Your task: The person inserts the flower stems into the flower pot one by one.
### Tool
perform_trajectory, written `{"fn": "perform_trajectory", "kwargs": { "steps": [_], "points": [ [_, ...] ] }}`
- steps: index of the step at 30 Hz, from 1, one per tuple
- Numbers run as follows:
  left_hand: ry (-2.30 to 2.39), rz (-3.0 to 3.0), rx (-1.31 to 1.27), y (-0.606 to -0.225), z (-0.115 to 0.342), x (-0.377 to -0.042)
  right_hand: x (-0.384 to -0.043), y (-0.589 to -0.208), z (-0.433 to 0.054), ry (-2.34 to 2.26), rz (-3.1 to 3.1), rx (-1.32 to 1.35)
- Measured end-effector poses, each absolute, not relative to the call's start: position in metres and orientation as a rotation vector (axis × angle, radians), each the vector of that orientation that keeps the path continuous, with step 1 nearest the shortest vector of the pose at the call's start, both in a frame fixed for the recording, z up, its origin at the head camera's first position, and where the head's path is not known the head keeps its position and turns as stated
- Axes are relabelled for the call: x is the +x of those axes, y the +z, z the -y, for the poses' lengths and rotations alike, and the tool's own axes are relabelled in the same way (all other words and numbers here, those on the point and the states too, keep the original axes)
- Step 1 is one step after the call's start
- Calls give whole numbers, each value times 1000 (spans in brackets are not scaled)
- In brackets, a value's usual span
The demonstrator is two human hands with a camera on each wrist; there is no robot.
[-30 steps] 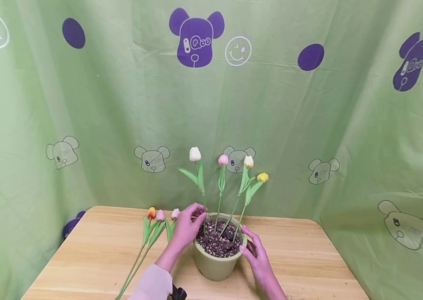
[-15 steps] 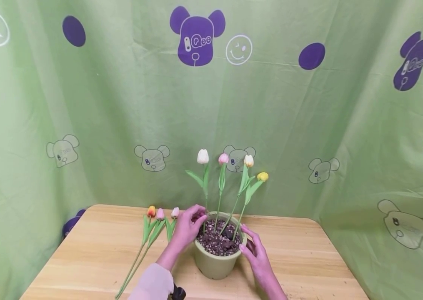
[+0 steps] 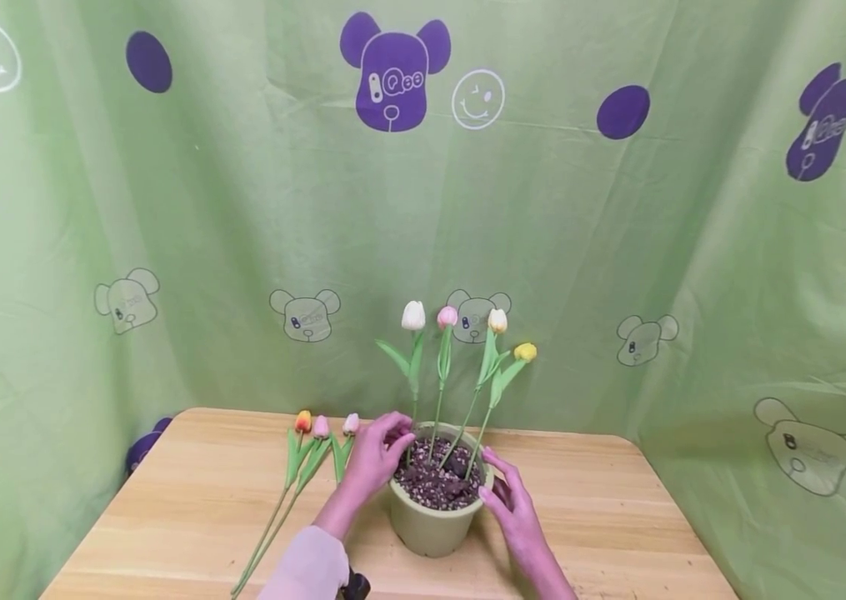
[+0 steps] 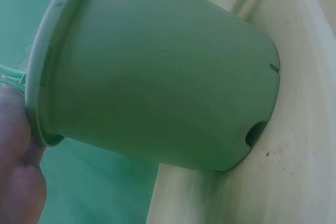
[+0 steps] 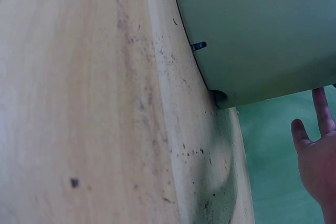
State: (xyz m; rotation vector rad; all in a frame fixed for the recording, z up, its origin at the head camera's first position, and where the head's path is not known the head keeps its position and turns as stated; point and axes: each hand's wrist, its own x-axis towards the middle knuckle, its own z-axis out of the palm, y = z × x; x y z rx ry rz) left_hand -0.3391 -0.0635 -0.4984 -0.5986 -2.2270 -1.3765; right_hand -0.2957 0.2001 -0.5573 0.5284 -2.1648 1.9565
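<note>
In the head view, my left hand pinches the stem of a white tulip at the left rim of a green flowerpot. The stem goes down into dark, speckled soil. My right hand rests against the pot's right side, fingers spread near the rim. A pink tulip, a cream-orange tulip and a yellow tulip stand in the soil to the right. In the left wrist view, left-hand fingers sit beside the rim. Right-hand fingers touch the pot's wall in the right wrist view.
Left of the pot, an orange-red tulip and two pale pink tulips lie on the wooden table. Soil crumbs dot the tabletop in the right wrist view. A green printed curtain surrounds the table's back and sides.
The white tulip's head has swung rightward, towards the pink tulip, and its stem stands more upright. My left hand has barely shifted; the right hand and the pot stay in place.
</note>
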Motion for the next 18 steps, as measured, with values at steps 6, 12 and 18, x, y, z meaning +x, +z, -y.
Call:
{"fn": "perform_trajectory", "kwargs": {
  "steps": [6,12,18],
  "points": [
    [-1313,2244,-622,-498,64,-340,-295,-554,-200,1959,2188,483],
    [-1283,2255,-617,-498,65,-338,-294,-553,-199,1930,2215,472],
    [-1284,2276,-612,-497,64,-336,-295,-555,-199,1933,2207,477]
  ]
}}
